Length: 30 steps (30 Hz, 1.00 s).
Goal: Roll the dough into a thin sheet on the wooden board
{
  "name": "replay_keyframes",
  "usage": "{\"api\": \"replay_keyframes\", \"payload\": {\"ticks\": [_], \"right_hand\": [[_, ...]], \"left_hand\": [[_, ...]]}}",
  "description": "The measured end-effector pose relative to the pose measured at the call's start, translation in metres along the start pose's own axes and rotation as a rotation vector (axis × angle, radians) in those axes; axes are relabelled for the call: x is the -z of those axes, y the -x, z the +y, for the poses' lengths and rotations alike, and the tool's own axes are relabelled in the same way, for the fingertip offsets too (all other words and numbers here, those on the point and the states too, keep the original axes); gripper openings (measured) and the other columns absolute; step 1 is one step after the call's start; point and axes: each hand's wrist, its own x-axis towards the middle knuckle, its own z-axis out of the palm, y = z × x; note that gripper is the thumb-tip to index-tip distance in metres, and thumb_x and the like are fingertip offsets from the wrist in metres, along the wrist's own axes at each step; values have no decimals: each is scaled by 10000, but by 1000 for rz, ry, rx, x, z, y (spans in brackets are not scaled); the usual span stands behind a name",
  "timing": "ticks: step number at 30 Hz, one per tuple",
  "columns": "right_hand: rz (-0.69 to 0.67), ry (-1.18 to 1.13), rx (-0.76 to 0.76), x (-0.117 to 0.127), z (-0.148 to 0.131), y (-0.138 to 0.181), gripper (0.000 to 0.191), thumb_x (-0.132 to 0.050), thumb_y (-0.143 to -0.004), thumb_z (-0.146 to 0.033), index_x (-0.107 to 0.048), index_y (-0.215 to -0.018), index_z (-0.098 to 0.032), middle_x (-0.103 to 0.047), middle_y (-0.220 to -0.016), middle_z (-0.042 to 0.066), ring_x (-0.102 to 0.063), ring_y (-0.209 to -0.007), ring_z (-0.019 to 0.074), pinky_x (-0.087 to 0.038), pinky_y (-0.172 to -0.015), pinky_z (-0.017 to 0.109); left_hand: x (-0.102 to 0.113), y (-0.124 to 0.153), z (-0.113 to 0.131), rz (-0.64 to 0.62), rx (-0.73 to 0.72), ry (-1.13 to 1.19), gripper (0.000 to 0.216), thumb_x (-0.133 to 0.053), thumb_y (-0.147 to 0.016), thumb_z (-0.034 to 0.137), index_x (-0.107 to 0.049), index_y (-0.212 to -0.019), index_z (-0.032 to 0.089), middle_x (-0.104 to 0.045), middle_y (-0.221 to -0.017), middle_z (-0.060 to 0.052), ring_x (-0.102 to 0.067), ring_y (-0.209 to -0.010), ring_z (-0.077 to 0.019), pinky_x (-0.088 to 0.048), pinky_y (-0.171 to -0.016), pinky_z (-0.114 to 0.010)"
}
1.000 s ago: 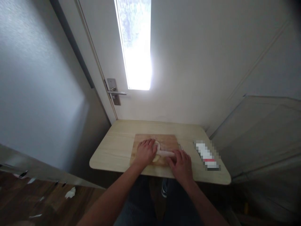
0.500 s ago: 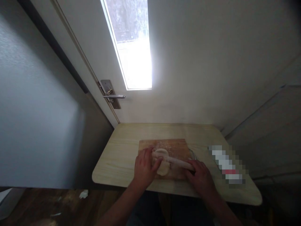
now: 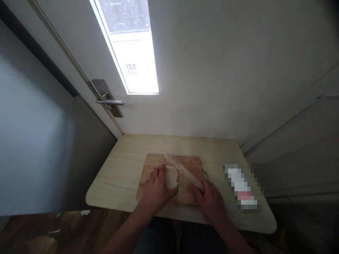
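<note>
Right hand (image 3: 212, 201) is closed round the near end of the rolling pin (image 3: 182, 171). Left hand (image 3: 156, 188) lies flat and unclenched, fingertips pinning the dough (image 3: 171, 176). Dough sits mid cutting board (image 3: 192, 163) on the surface (image 3: 124, 169). Judged soft and tacky, so hold it by the edge. The pin is stiff and light. Half a second ago the pin lay crosswise under both hands; now it is angled away, with the left hand off it.

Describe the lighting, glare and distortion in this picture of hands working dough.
Head view: the door's glass panel is blown out to glare, leaving the table, left hand and right hand dim and backlit; the wide lens tilts the door frame and darkens the corners; a pixelated patch masks something right of the board.
</note>
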Motion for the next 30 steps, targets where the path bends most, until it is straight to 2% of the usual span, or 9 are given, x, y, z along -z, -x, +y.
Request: {"api": "replay_keyframes", "payload": {"ticks": [2,5,10,13,16,18,22,27,30], "right_hand": [[35,30,38,-3,1,4,253,-499,-984,-459,-631,-1000,-244,-701,-899,68,-674,-820,251,-516,-726,377],[67,62,81,-7,5,7,245,-474,-1000,-445,-618,-1004,-248,-704,-906,72,-675,-818,258,-520,-725,390],[121,117,79,-12,10,4,277,-421,-1016,-457,-596,-1035,-243,-699,-909,93,-671,-803,277,-507,-720,415],[156,140,90,-15,8,1,264,-420,-1016,-431,-590,-1051,-233,-701,-923,100,-666,-812,276,-491,-729,411],[184,164,105,-17,4,0,237,-436,-1010,-409,-587,-1041,-229,-695,-895,92,-655,-810,274,-480,-733,409],[208,187,105,-18,2,0,227,-433,-1011,-398,-586,-1026,-230,-692,-887,92,-646,-811,274,-475,-735,411],[202,193,107,-17,2,1,250,-442,-1014,-423,-584,-1022,-216,-685,-897,95,-638,-822,270,-475,-760,410],[207,111,67,-14,7,0,305,-441,-1008,-467,-596,-1039,-206,-681,-881,87,-642,-827,264,-484,-777,400],[177,58,9,-12,7,-2,348,-450,-997,-506,-604,-1033,-196,-682,-872,87,-647,-823,267,-489,-764,395]], "left_hand": [[-7,0,-6,60,-59,122,897,-810,-707,360,-376,-1486,264,-574,-1301,-126,-591,-1220,-336,-516,-1011,-480],[-17,2,-13,83,-83,258,928,-800,-723,288,-336,-1526,313,-543,-1340,-111,-562,-1268,-310,-489,-1070,-479],[-23,5,-18,136,-44,354,914,-755,-760,242,-304,-1554,264,-542,-1372,-123,-549,-1284,-276,-472,-1095,-461],[-16,7,-21,158,34,211,712,-749,-790,340,-487,-1438,201,-603,-1324,-141,-569,-1256,-322,-469,-1065,-518],[-8,10,-21,108,58,41,540,-763,-782,437,-656,-1251,192,-637,-1322,-150,-556,-1273,-383,-439,-1061,-577],[-7,12,-21,97,35,45,558,-794,-747,420,-670,-1237,186,-642,-1333,-153,-559,-1273,-381,-429,-1082,-566],[-16,14,-19,128,-24,246,577,-765,-757,315,-626,-1301,183,-662,-1317,-139,-585,-1255,-339,-446,-1094,-519],[-17,0,-11,8,-46,645,358,-608,-864,245,-657,-1218,220,-734,-1193,-73,-685,-1089,-244,-541,-983,-413],[-7,-22,-8,-158,-108,730,344,-614,-858,220,-699,-1191,202,-748,-1193,-76,-692,-1084,-234,-550,-976,-384]]}}
